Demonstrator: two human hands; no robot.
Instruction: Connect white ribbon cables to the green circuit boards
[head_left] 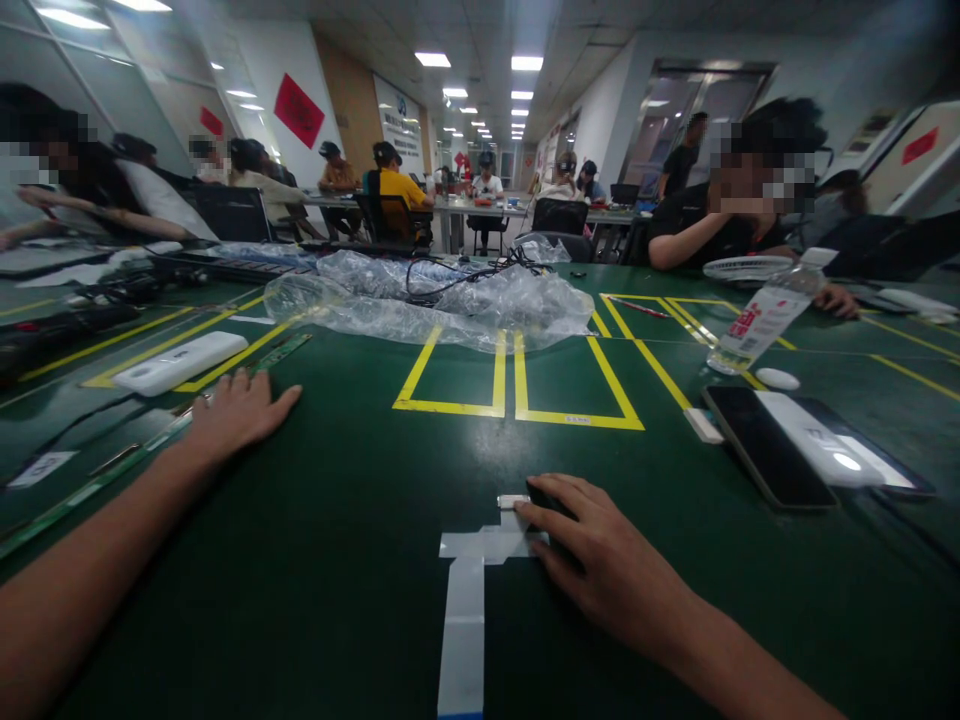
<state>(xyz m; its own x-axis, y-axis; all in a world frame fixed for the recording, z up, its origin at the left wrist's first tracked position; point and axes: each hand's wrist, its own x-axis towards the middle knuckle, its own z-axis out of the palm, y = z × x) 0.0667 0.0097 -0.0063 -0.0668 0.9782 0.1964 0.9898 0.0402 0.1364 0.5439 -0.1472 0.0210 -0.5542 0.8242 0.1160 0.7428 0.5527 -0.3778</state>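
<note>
Room: long office under ceiling lights (527, 63); people (394, 185) sit across the top of the frame, the farthest too small to make out.
Green table (322, 600): fills the lower frame, marked with yellow tape (450, 408).
Left hand (236, 408): left of the frame, palm down, fingers spread and not closed; it hides part of a thin green strip (289, 350) cut off at the left edge.
Right hand (600, 545): lower right of centre, fingertips at a small white piece (512, 502); undersides hidden, so whether it is pinched cannot be told.
White tape (465, 620): below that piece, cut off at the bottom edge.
Clear plastic (465, 315): crumpled, upper centre; contents unclear.
</note>
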